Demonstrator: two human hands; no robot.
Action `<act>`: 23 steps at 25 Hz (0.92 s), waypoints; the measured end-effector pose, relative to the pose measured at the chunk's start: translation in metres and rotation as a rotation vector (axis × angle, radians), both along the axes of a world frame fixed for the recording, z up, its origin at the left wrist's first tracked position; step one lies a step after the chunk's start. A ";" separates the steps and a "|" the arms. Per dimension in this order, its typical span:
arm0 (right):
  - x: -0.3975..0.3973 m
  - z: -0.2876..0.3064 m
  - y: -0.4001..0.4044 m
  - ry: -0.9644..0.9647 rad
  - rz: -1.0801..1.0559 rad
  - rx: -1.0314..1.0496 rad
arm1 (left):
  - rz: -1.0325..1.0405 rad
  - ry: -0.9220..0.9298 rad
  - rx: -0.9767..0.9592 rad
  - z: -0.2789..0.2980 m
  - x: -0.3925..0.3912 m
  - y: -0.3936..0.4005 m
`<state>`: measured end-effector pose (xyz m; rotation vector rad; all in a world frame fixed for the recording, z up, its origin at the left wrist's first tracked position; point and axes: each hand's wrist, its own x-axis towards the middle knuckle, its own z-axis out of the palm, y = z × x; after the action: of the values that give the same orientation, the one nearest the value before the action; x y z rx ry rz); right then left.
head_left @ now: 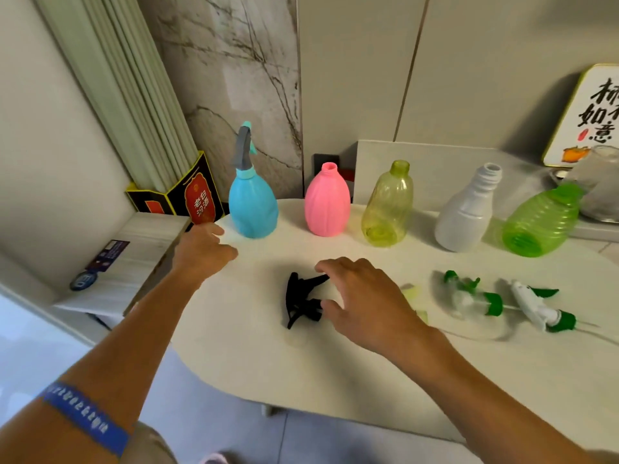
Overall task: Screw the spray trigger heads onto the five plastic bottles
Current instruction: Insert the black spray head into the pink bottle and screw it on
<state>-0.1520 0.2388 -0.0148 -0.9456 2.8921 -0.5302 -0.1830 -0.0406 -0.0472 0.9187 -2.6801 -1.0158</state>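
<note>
- The right hand (361,296) is hovering over the black trigger head (303,303) lying on the white table (268,363), fingers spread apart and not yet closing on it; whether a fingertip is touching cannot be told.
- The left hand (202,251) is resting empty beside the blue bottle (253,205), which is already wearing its head, fingers loosely curled.
- The pink bottle (326,204) is standing open-necked just behind the black head.
- The head is looking light, rigid and irregular; gripping the round collar is likely giving better control than the lever.
- The empty bottle is probably tipping easily, so steadying its body is advisable.
</note>
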 end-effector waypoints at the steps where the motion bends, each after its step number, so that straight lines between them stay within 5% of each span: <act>1: 0.003 -0.011 -0.010 0.010 0.047 0.099 | -0.018 0.030 -0.119 0.009 0.008 0.002; 4: 0.008 -0.036 -0.030 0.121 0.097 0.251 | -0.135 0.222 -0.115 0.034 0.029 0.013; 9: 0.011 -0.034 -0.032 0.209 0.067 0.098 | -0.282 0.341 -0.231 0.048 0.051 0.038; 12: 0.004 -0.019 -0.018 0.153 -0.059 -0.333 | -0.311 0.314 -0.207 0.044 0.043 0.050; 17: -0.021 0.035 0.033 -0.367 -0.452 -1.519 | -0.358 0.384 -0.171 0.040 0.013 0.082; 23: -0.033 0.049 0.083 -0.627 -0.490 -1.744 | -0.197 0.479 0.093 0.029 -0.059 0.140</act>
<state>-0.1847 0.3221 0.0340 0.1441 1.4662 -2.7703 -0.2419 0.0991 -0.0179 0.3610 -2.3600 -1.2250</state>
